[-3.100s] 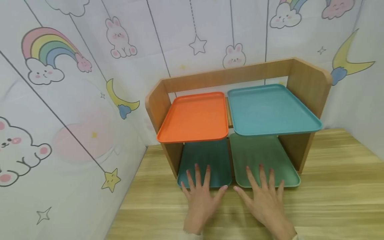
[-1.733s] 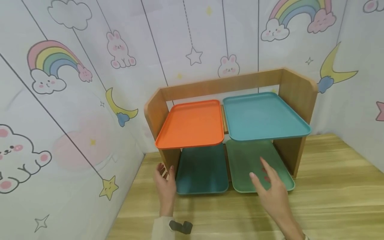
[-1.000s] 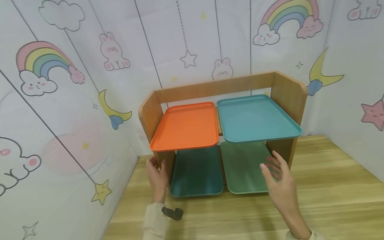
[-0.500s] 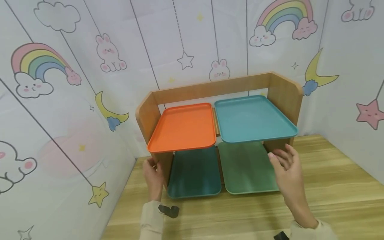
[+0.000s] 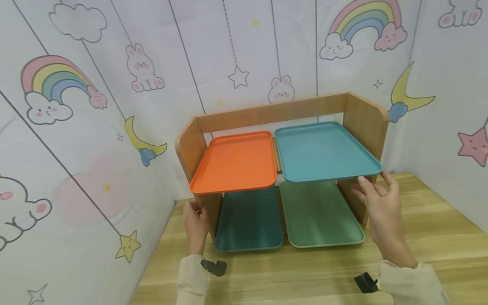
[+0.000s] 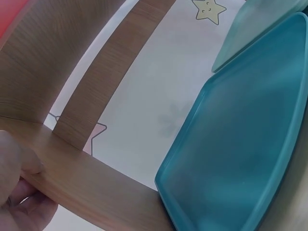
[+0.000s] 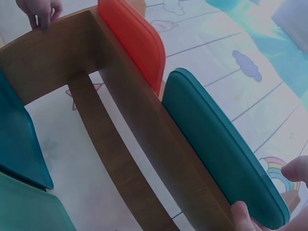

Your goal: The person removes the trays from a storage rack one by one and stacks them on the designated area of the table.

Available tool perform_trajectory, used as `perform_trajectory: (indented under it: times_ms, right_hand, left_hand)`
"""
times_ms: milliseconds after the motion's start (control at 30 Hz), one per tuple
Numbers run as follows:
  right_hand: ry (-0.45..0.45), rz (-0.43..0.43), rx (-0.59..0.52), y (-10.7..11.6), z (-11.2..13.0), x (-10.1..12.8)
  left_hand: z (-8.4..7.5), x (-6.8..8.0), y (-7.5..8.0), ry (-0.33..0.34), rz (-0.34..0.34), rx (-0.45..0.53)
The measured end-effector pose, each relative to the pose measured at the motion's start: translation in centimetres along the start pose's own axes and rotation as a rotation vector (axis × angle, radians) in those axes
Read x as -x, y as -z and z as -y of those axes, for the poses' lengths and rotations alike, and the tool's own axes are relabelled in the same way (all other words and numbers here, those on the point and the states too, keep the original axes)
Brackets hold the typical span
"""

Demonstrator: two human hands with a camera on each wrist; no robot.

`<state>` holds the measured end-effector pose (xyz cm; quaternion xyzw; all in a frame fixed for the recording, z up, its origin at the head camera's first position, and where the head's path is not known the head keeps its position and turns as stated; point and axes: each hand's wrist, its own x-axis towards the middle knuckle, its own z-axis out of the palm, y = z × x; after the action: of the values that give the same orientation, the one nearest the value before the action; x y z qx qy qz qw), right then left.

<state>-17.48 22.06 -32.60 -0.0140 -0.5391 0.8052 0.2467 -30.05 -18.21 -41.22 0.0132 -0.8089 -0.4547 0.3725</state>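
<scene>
A wooden two-level shelf stands on the table. An orange tray and a teal tray lie on top. Below them are a dark teal tray and a green tray. My left hand grips the front edge of the shelf's left side panel, thumb on its near face. My right hand holds the right side panel just under the teal tray's front corner, thumb inside and fingers outside. The right wrist view shows the left hand across the shelf.
The wooden tabletop reaches to the right and front. A cartoon-printed wall stands close on the left, another behind the shelf and one at the right. Black camera mounts sit on both wrists.
Both hands left the fronts of the lower trays. The left hand went to the left side panel and stayed. The right hand moved right from over the green tray and took hold of the right panel.
</scene>
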Motion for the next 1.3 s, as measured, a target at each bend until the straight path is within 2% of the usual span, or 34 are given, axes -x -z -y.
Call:
perform_trajectory:
  times_ms: [133, 333, 633, 967, 1300]
  right_hand:
    - [0.004, 0.033, -0.132, 0.0, 0.3, -0.9]
    - [0.008, 0.057, -0.195, -0.3, 0.6, -1.6]
    - [0.019, 0.027, -0.214, -0.8, 0.5, -1.9]
    - [-0.002, -0.043, -0.417, -0.8, 0.5, -1.8]
    - [0.025, -0.030, -0.531, -0.3, 0.6, -1.1]
  left_hand:
    - [0.0, 0.0, 0.0, 0.003, 0.012, -0.010]
    - [-0.2, -0.1, -0.1, 0.016, 0.023, -0.010]
    - [-0.5, -0.1, 0.0, 0.019, 0.028, -0.021]
    - [-0.1, 0.0, 0.0, 0.001, 0.035, -0.022]
    - [0.0, -0.1, 0.1, -0.020, 0.027, -0.037]
